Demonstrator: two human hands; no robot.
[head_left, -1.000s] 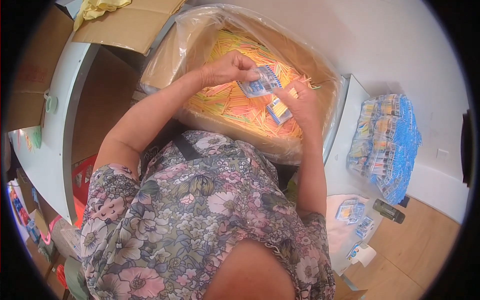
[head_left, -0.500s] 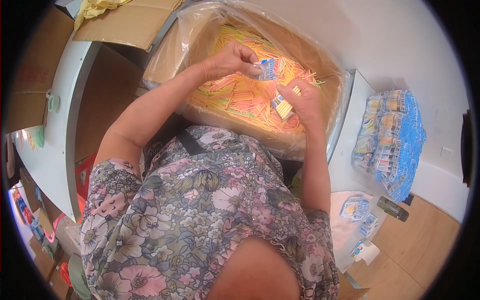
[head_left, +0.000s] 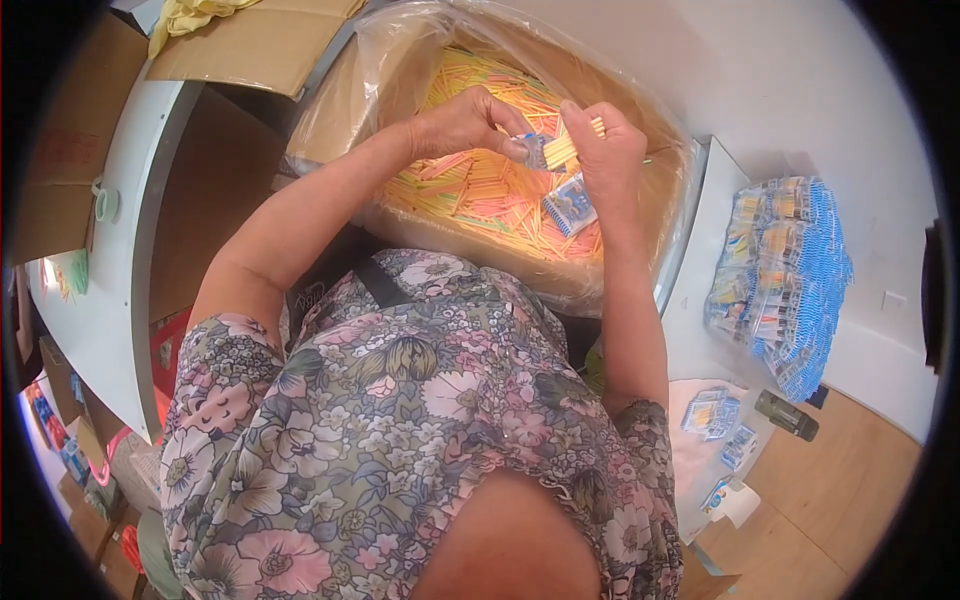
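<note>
My left hand [head_left: 468,124] pinches a small clear bag with blue print [head_left: 530,150] between thumb and fingers. My right hand [head_left: 612,158] is closed on a bundle of thin yellow sticks [head_left: 561,153]. The bundle's left ends meet the bag's edge; whether they are inside it cannot be made out. Below the right palm hangs a blue-printed packet [head_left: 571,206], seemingly held by the lower fingers. Both hands are above a large carton lined with clear plastic [head_left: 640,120], which holds a heap of loose yellow, orange, pink and green sticks [head_left: 465,185].
A big pile of blue-edged packets [head_left: 785,280] stands on the white surface at right. Nearer are a few packets [head_left: 708,413], a dark cylindrical object [head_left: 786,415] and a white piece of card [head_left: 735,503]. A cardboard flap [head_left: 260,50] and a white panel [head_left: 140,200] stand left.
My right hand has moved up with the yellow sticks, bringing them against the bag in my left hand. The blue-printed packet now shows more fully beneath the right palm. My left hand has barely moved.
</note>
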